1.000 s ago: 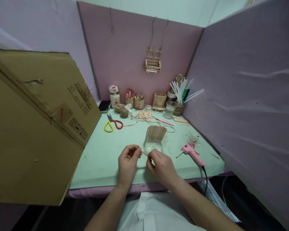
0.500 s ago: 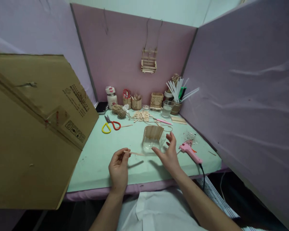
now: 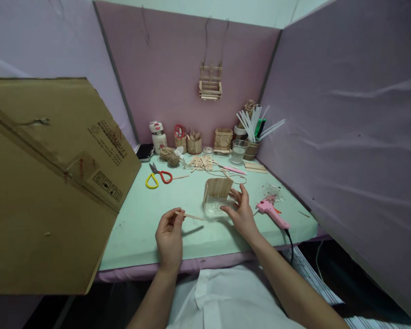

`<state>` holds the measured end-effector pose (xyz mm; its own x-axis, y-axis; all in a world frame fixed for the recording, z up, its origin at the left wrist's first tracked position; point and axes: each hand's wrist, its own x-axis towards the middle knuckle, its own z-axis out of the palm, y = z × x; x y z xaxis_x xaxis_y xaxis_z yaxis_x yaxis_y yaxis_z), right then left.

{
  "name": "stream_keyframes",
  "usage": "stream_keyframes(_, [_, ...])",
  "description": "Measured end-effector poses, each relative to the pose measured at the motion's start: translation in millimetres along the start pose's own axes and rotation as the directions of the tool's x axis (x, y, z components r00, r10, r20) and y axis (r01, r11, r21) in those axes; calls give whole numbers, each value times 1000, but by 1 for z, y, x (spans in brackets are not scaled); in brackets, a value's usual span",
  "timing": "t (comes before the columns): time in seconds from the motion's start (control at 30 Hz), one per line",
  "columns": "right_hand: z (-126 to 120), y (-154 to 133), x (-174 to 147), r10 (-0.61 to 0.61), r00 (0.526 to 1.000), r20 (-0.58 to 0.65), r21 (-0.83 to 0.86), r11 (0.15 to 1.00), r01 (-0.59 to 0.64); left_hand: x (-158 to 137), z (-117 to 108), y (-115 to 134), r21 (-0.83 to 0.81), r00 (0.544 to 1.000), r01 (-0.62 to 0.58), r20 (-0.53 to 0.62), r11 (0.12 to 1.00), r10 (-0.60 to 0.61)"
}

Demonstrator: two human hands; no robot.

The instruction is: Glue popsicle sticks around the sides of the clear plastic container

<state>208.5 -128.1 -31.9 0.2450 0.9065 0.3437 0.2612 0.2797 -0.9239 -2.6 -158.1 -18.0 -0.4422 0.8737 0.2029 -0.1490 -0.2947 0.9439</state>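
A thin wooden craft stick (image 3: pixel 193 216) is pinched between the thumb and fingers of my left hand (image 3: pixel 170 233), pointing right just above the table. In front of me stands a clear plastic container (image 3: pixel 213 208), its back wall lined with upright wooden sticks (image 3: pixel 219 188). My right hand (image 3: pixel 242 214) is at the container's right side, fingers curled around that wall and thumb over the near part. Right of this hand lies a pink hot glue gun (image 3: pixel 272 214) with a black cord, its nozzle pointing left.
Scissors (image 3: pixel 159 176) with yellow and red handles lie at left. Behind are loose sticks (image 3: pixel 202 162), twine (image 3: pixel 171 158), a pink pen-like tool (image 3: pixel 234 170), a plastic cup (image 3: pixel 239 151) and glue sticks (image 3: pixel 251 123). Cardboard (image 3: pixel 55 192) stands at left.
My right hand has moved in from the spread pose beside the container and closed around its right side. My left hand keeps the craft stick in nearly the same place.
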Motion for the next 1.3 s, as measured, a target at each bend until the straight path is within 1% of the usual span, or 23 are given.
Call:
stream_keyframes(0.2, [-9,-7,-13,53,996,67,-13,999,-53,-1,2,2,-14,999,-33,-23,999,32])
stream_keyframes(0.43, [-25,-11,-13,59,987,151,-41,998,-53,-1,2,3,-51,997,-78,-28,996,76])
stream_keyframes(0.53, [-39,-17,-12,28,990,140,-96,995,-15,-1,3,3,-46,996,-84,-23,995,83])
stream_keyframes(0.6, [-54,-19,-10,-20,994,105,-206,978,42,-2,3,4,-38,996,-90,-19,995,89])
stream_keyframes(0.67, [-74,-18,-6,-76,995,64,-393,915,96,-3,3,4,-36,995,-100,-14,994,100])
stream_keyframes(0.7, [-85,-15,-5,-103,993,48,-505,856,114,-3,3,5,-37,994,-105,-11,994,105])
stream_keyframes(0.77, [-105,-8,-3,-124,991,41,-722,683,115,-4,3,5,-39,993,-117,-5,992,117])
stream_keyframes(0.83, [-121,0,-5,-66,997,35,-877,476,62,-4,3,5,-36,992,-128,-6,991,127])
stream_keyframes(0.9, [-129,5,-8,23,999,22,-955,296,14,-5,4,5,-31,991,-135,-8,990,134])
stream_keyframes(0.93, [-131,6,-9,63,998,22,-973,232,7,-5,4,5,-30,991,-136,-6,990,136])
stream_keyframes(0.97, [-131,7,-10,92,995,23,-982,188,5,-5,4,5,-29,991,-137,-4,990,137])
stream_keyframes(1.03, [-130,7,-11,126,992,23,-991,137,5,-5,3,5,-31,991,-136,4,990,136])
stream_keyframes(1.17, [-126,10,-6,145,989,-13,-996,86,-26,-5,2,3,-45,991,-134,22,990,135])
stream_keyframes(1.23, [-127,13,-3,157,987,-33,-994,98,-49,-5,2,2,-50,990,-133,30,990,135])
stream_keyframes(1.3, [-129,14,0,183,982,-49,-985,156,-78,-6,2,2,-54,991,-128,40,990,131])
